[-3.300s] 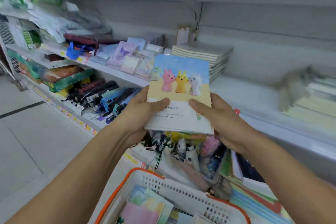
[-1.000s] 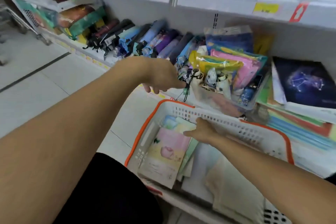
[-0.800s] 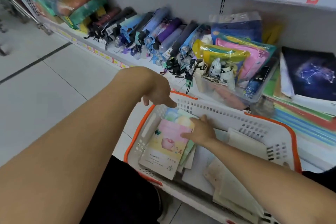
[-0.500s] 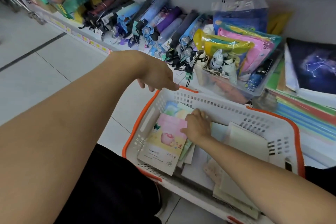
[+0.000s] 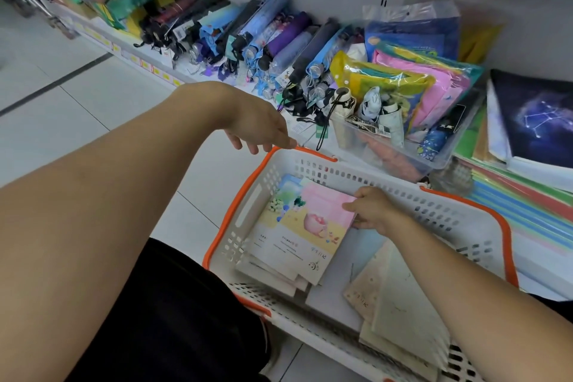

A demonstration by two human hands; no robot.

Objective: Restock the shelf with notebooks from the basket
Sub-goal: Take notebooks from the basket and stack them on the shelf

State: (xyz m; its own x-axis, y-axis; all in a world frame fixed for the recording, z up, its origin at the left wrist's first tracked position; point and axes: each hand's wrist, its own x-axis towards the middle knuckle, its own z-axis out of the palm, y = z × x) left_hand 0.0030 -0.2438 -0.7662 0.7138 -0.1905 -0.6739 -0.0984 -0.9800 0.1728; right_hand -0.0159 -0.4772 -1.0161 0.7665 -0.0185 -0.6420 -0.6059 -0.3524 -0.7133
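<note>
Pickup step: right hand (image 5: 370, 209) fingers pinched the pink notebook (image 5: 305, 228) in the basket (image 5: 245, 211), lower centre; left hand (image 5: 259, 130) fingers hung loose. Next, lift it clear.

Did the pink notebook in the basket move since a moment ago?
Yes. The right hand has lifted the pink notebook's right edge and shifted it slightly towards the basket's left wall.

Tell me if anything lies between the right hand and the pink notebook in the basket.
Nothing visible does. The right hand is already on the pink notebook, pinching its far right corner. That notebook lies on top of the pile in the basket with nothing over it. The left hand hovers near the basket's far left rim, holding nothing.
</note>
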